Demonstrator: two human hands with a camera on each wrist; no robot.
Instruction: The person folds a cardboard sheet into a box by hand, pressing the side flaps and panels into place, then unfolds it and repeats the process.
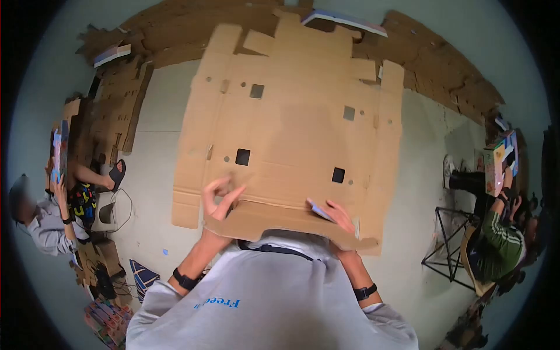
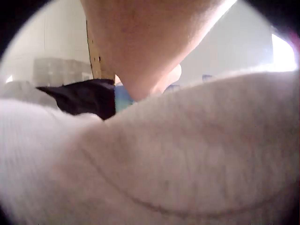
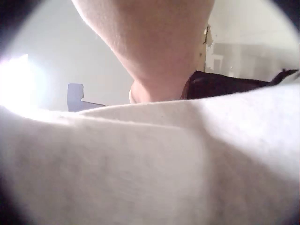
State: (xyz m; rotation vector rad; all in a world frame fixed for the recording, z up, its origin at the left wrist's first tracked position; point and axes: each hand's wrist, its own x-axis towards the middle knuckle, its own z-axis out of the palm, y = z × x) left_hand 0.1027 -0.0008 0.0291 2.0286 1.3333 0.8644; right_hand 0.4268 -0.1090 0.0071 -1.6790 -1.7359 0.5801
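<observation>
A big flattened cardboard box (image 1: 291,134) spreads out in front of me in the head view, with square cut-outs and small round holes. Its near flap (image 1: 280,220) is folded up toward my body. My left hand (image 1: 219,201) is at the flap's left end, blurred, thumb and fingers spread apart with nothing between them. Toward the flap's right end is my right hand (image 1: 341,219), and a narrow pale-blue piece (image 1: 321,211) shows between its thumb and fingers. I cannot tell whether they pinch it. Both wrist views show only forearm and grey sleeve, with the hands hidden.
More cardboard (image 1: 443,64) lines the far wall, and flat sheets (image 1: 116,105) stand at left. A person (image 1: 49,224) sits on the left and another person (image 1: 499,233) on the right, each holding a printed box. A black-framed stool (image 1: 449,242) stands at right on the pale floor.
</observation>
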